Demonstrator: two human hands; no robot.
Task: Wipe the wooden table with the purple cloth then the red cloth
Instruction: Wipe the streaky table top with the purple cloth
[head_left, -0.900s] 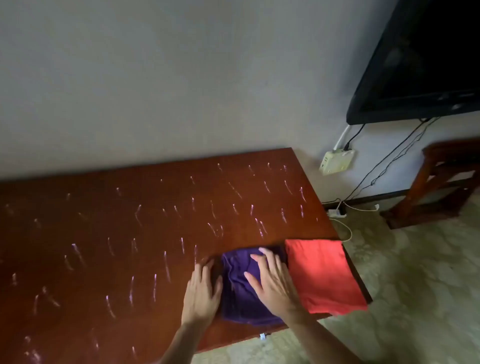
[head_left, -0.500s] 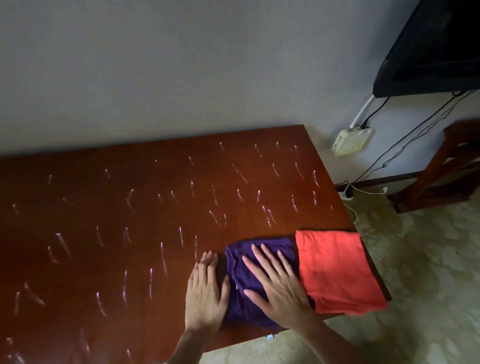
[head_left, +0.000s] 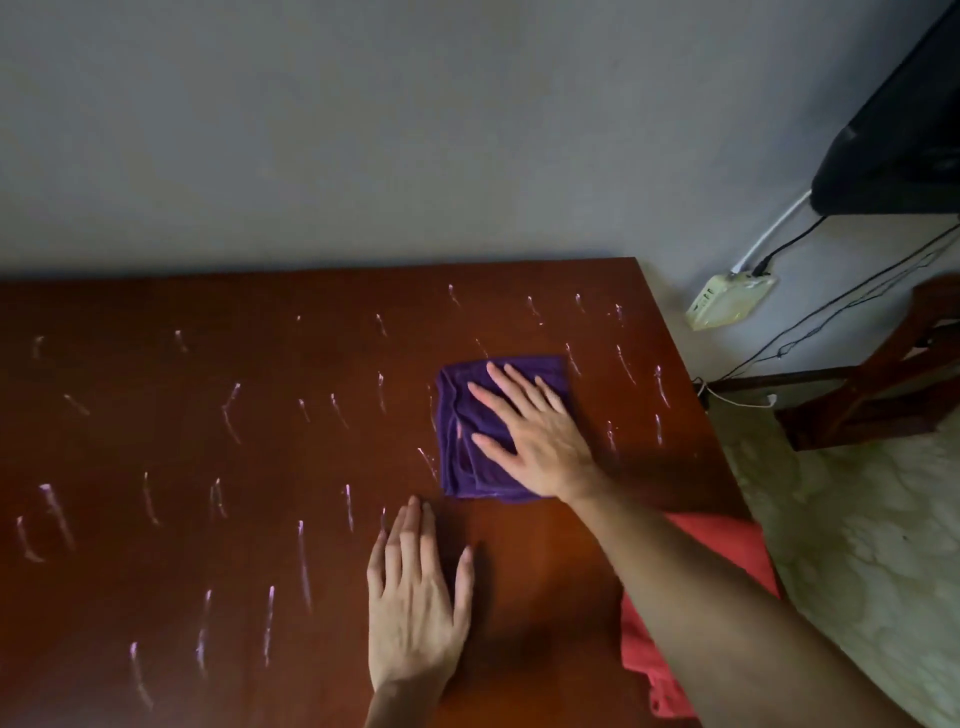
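Observation:
The wooden table (head_left: 156, 447) is dark reddish brown and carries several short white streaks. A folded purple cloth (head_left: 457, 457) lies on it right of centre. My right hand (head_left: 535, 431) presses flat on top of that cloth, fingers spread and pointing away to the left. My left hand (head_left: 415, 603) rests palm down on bare wood nearer to me, holding nothing, apart from the cloth. The red cloth (head_left: 727, 540) lies at the table's near right corner, largely hidden under my right forearm.
A grey wall runs behind the table. Right of the table stand a dark TV (head_left: 904, 140), a white power strip (head_left: 727, 301) on the wall with hanging cables, and a wooden stand (head_left: 893, 384) on a pale patterned floor. The table's right edge (head_left: 691, 364) is close to the purple cloth.
My right hand has pushed the purple cloth away from me, off the near edge toward the table's middle and away from the red cloth. My left hand stayed flat near the front.

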